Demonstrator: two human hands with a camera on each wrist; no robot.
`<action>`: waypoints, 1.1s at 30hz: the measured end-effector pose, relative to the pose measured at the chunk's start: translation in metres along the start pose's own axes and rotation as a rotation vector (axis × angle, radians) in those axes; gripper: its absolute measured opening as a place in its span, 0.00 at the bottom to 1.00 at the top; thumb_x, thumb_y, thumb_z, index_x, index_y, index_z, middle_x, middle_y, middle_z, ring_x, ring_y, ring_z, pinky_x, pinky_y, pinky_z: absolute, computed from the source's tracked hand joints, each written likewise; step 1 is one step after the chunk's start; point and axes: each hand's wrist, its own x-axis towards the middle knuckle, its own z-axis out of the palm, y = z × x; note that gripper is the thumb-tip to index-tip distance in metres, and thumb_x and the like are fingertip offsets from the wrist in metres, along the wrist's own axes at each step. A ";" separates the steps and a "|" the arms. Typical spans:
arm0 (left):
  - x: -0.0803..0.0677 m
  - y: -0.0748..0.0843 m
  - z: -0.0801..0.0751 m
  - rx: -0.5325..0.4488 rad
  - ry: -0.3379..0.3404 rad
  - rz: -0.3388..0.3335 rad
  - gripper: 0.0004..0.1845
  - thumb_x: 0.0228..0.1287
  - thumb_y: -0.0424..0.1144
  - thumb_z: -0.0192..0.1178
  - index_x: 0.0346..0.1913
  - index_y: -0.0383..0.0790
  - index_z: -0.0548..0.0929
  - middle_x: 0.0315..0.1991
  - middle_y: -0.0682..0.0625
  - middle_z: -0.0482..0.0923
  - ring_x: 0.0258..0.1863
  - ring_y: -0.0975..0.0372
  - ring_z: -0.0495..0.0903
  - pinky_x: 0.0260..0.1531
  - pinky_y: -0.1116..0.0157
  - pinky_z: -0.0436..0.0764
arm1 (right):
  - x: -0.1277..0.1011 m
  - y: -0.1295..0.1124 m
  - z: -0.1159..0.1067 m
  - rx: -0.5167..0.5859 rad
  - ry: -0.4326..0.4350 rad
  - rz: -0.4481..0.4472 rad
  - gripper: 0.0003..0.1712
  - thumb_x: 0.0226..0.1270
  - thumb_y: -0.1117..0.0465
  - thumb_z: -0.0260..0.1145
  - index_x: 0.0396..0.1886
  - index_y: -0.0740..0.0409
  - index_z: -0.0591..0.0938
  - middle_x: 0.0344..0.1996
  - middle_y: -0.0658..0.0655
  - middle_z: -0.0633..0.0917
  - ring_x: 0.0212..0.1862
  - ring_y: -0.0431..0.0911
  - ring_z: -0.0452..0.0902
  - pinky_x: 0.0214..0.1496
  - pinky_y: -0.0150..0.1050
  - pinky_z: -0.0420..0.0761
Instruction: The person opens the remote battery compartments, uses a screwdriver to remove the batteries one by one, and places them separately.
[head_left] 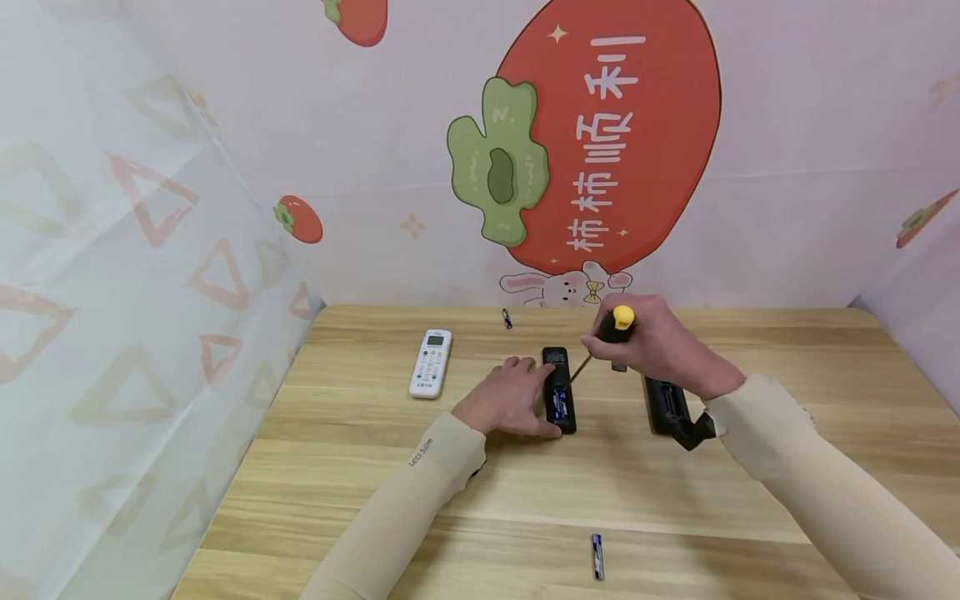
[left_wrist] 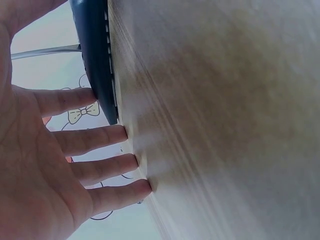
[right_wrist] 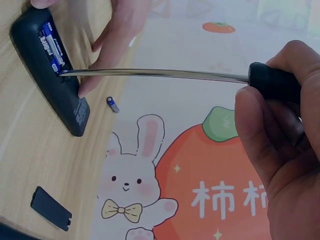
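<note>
A black remote control (head_left: 557,356) lies back up on the table, blue batteries (right_wrist: 50,47) showing in its uncovered compartment. My left hand (head_left: 512,395) steadies it: the thumb presses one end and the index finger touches its edge. In the left wrist view the fingers (left_wrist: 105,135) are straight, several tips resting on the tabletop. My right hand (head_left: 651,343) grips a screwdriver (head_left: 621,322) by its black and yellow handle. The metal shaft (right_wrist: 160,73) slants down, its tip at the end of the batteries inside the compartment.
A white remote control (head_left: 431,363) lies to the left. One loose battery (head_left: 507,318) is near the back edge, another (head_left: 597,557) near the front. A small black cover (right_wrist: 51,208) lies beyond the right hand. A black device (head_left: 666,407) with an open compartment sits beside the right wrist.
</note>
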 end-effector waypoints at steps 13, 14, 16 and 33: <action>0.000 0.000 0.000 0.007 -0.007 -0.003 0.55 0.51 0.71 0.68 0.78 0.47 0.64 0.71 0.42 0.68 0.70 0.48 0.67 0.68 0.50 0.67 | 0.000 0.002 -0.001 0.045 0.002 0.021 0.11 0.62 0.65 0.76 0.33 0.48 0.82 0.27 0.42 0.83 0.24 0.41 0.81 0.32 0.36 0.83; 0.000 0.000 0.000 0.009 -0.008 -0.004 0.55 0.51 0.71 0.68 0.78 0.47 0.64 0.71 0.42 0.68 0.70 0.48 0.66 0.68 0.50 0.67 | 0.001 0.003 -0.003 0.057 -0.002 0.034 0.10 0.62 0.65 0.76 0.33 0.49 0.82 0.27 0.43 0.84 0.24 0.42 0.81 0.32 0.36 0.83; 0.000 -0.001 0.000 0.014 -0.011 -0.006 0.55 0.52 0.71 0.68 0.78 0.47 0.63 0.71 0.42 0.68 0.70 0.48 0.66 0.69 0.50 0.66 | 0.002 0.006 -0.006 0.080 -0.012 0.072 0.08 0.64 0.65 0.75 0.33 0.51 0.82 0.27 0.46 0.84 0.24 0.44 0.82 0.32 0.37 0.83; 0.000 -0.003 0.000 0.005 -0.014 -0.006 0.55 0.52 0.72 0.67 0.79 0.48 0.62 0.73 0.41 0.65 0.72 0.47 0.63 0.69 0.50 0.66 | 0.019 0.023 -0.015 0.232 -0.111 0.263 0.09 0.69 0.64 0.71 0.39 0.65 0.80 0.30 0.60 0.85 0.25 0.53 0.85 0.32 0.46 0.86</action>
